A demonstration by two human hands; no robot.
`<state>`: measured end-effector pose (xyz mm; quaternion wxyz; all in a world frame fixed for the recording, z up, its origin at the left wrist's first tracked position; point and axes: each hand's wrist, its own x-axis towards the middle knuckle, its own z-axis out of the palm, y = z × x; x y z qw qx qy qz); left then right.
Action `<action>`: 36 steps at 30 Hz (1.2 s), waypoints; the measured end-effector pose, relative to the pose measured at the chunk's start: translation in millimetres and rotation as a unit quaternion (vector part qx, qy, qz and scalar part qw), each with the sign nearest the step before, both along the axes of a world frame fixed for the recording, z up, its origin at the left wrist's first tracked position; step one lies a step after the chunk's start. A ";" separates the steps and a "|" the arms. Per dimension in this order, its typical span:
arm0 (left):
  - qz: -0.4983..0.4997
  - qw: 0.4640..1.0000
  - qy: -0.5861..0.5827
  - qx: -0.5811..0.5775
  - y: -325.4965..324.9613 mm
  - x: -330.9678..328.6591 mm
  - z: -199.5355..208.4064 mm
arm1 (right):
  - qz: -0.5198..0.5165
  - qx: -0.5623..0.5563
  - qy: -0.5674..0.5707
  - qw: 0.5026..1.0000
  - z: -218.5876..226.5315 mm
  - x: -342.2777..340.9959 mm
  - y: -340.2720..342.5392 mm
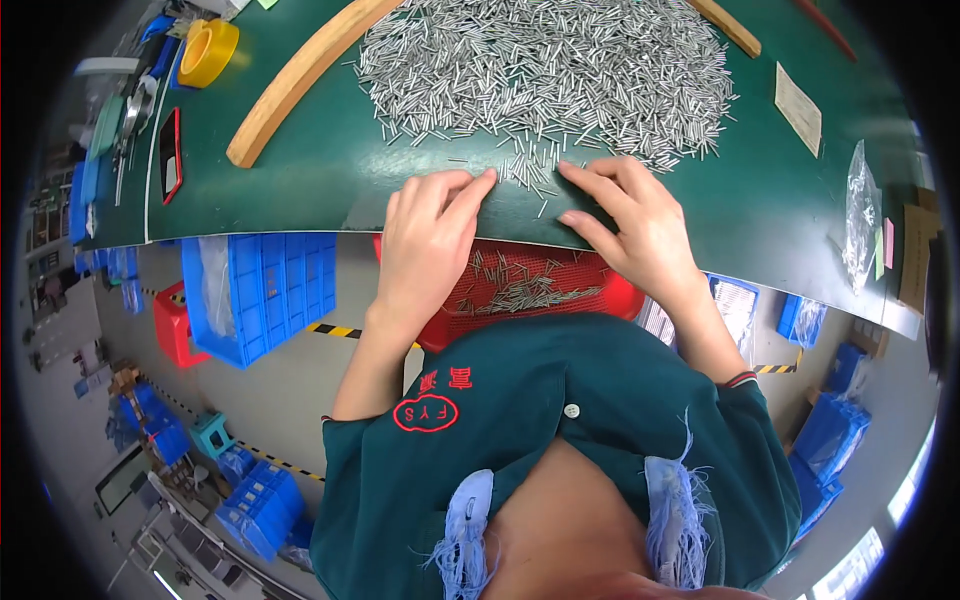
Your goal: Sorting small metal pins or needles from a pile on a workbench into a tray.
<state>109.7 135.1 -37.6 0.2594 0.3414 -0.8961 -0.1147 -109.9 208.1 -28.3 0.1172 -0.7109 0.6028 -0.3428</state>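
A broad heap of small silvery metal pins (545, 70) covers the far middle of the green table (300, 190). A few loose pins (525, 170) lie at its near side, between my two hands. My left hand (425, 230) rests at the table edge, left of these pins, its fingers bent and held close together; whatever lies under the fingertips is hidden. On the other side, my right hand (640, 225) has its thumb and index finger apart, the index fingertip close beside the loose pins. Below the table edge, a red mesh basket (625, 298) holds more pins.
Wooden strips (290, 95) flank the heap. Yellow tape rolls (208, 52) and a red-edged phone (171, 155) lie at the left. A paper card (798, 110) and a clear plastic bag (860, 215) are at the right. Blue crates (265, 290) stand on the floor below.
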 end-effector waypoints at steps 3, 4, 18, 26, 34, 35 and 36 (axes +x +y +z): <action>-0.007 0.999 -0.032 0.003 8.1 14.7 1.2 | 0.020 0.019 0.052 0.998 1.7 -4.1 7.8; -0.032 0.999 -0.023 0.006 10.0 15.7 1.6 | 0.023 0.020 0.052 0.998 3.0 -3.5 7.5; -0.064 0.998 -0.008 -0.003 2.7 0.6 11.0 | 0.011 0.039 0.034 0.999 1.4 3.2 2.8; 0.024 0.999 -0.030 -0.015 -2.5 6.9 2.8 | 0.009 0.036 0.074 0.997 0.1 3.4 -3.7; -0.009 0.998 -0.023 -0.057 -14.1 -21.7 -4.4 | -0.070 0.070 0.057 0.993 0.9 11.4 -7.6; -0.010 0.998 -0.022 -0.057 -13.1 -21.1 -3.5 | -0.043 0.053 0.076 0.995 0.6 9.4 -8.0; -0.044 0.998 -0.017 -0.032 -10.4 -19.2 -1.6 | -0.015 0.036 0.094 0.995 0.3 7.3 -8.0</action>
